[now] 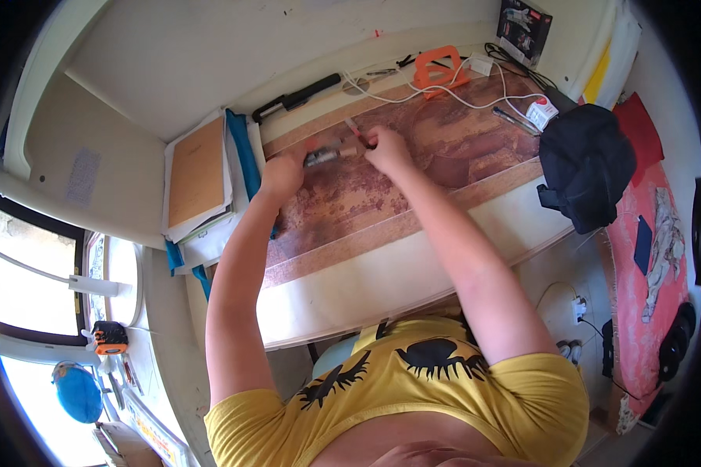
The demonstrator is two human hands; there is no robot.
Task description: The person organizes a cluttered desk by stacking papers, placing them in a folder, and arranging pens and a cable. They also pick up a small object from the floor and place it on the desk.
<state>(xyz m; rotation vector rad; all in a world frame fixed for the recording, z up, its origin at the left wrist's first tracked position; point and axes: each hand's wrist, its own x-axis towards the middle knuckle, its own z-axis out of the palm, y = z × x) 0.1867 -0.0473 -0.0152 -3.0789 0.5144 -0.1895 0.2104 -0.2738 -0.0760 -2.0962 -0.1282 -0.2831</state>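
Observation:
My left hand (284,177) is closed at the left part of the desk, its fingers around a small grey, roughly tube-shaped object (322,156). Motion blurs that object, and I cannot make out its kind; a tan end points toward my other hand. Just to the right, my right hand (387,152) pinches a slim, dark red, pen-like object (357,134) with a pale tip tilted up and left. Both hands are above a brown mottled desk mat (343,208).
Papers and folders (199,175) are stacked at the left. Along the back lie a black bar-shaped tool (297,97), an orange stand (438,71) and a white cable (475,100). A black bag (588,163) sits at the right edge, near a pen (514,121).

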